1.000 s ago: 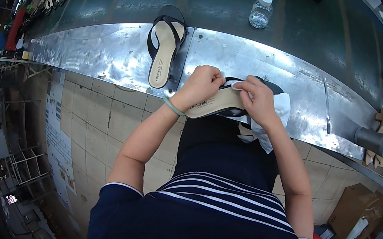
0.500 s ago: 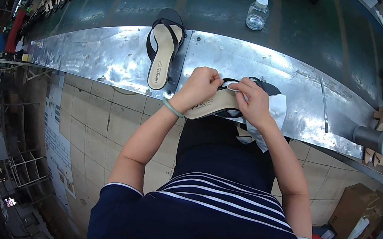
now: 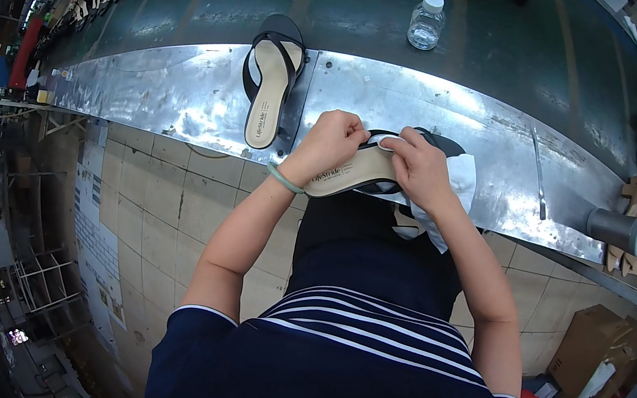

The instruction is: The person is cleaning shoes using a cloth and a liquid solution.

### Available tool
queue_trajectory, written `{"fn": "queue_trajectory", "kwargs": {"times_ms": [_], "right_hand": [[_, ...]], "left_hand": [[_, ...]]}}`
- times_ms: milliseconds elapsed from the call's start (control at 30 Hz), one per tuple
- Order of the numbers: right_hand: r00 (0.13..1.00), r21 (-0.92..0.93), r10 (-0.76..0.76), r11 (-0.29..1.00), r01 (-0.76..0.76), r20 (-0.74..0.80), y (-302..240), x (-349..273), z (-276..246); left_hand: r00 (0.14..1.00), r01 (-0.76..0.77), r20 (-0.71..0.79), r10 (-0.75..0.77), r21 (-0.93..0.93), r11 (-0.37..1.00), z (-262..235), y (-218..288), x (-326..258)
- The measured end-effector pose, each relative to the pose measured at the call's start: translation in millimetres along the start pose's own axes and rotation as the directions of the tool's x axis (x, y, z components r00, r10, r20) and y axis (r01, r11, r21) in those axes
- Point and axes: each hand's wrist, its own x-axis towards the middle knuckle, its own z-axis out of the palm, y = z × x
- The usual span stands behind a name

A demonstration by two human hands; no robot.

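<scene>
A black sandal [image 3: 335, 180] with a beige insole lies tilted at the near edge of the metal worktop, toe toward the right. My left hand [image 3: 332, 145], a green bangle at its wrist, is closed in a pinch on the sandal's strap. My right hand [image 3: 419, 168] is closed too, its fingertips pressing a bit of white at the strap. White cloth [image 3: 460, 185] spreads from beneath that hand and hangs over the edge. The sole's underside is hidden. A matching sandal [image 3: 269, 94] rests farther left on the metal, toe pointing away.
A clear bottle with a white cap [image 3: 426, 23] stands on the dark green surface [image 3: 360, 18] behind the metal strip [image 3: 180, 82]. To the right lie a thin metal tool [image 3: 539, 173] and a grey cylinder [image 3: 617, 231]. Shoes line both far sides; cardboard boxes [image 3: 589, 345] stand lower right.
My hands keep their grip, with the right fingertips shifted very slightly along the strap. The held sandal has barely moved.
</scene>
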Motion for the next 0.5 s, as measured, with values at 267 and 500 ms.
{"fn": "queue_trajectory", "kwargs": {"times_ms": [267,500], "right_hand": [[0.994,0.081,0.106,0.991,-0.106,0.011,10.2,2.4,-4.7],[0.999,-0.010,-0.016,1.000,0.016,0.044,-0.9,0.1,-2.6]], "left_hand": [[1.000,0.003,0.014,-0.002,-0.022,1.000,2.0,1.0,-2.0],[1.000,-0.005,-0.003,0.005,0.017,1.000,-0.4,0.4,-0.8]]}}
